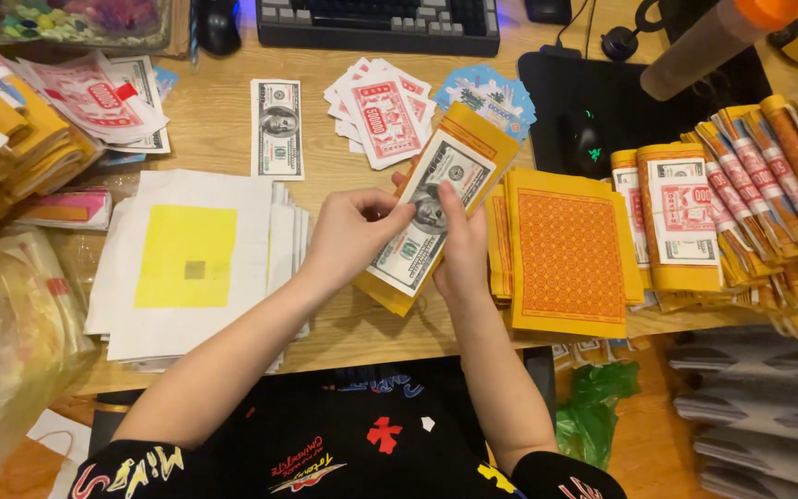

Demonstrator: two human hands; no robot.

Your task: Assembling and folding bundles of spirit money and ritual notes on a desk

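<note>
- Black printed shirt fills the near edge, both forearms reaching up from it.
- Wooden tabletop [223, 139] carries white paper sheets with a yellow square [187, 257], an orange-patterned yellow paper stack [570, 254], rolled bundles [768, 157], a keyboard [380, 23].
- Left hand [353, 231] and right hand [462, 249] pinch with their fingers a grey-green banknote [431, 217] lying on a yellow sheet bundle [473, 139], tilted above the middle.

Grey-green banknote-style paper [429, 220] on yellow paper bundle [473, 139], tilted diagonally, held above desk btwn 2 hands
</note>
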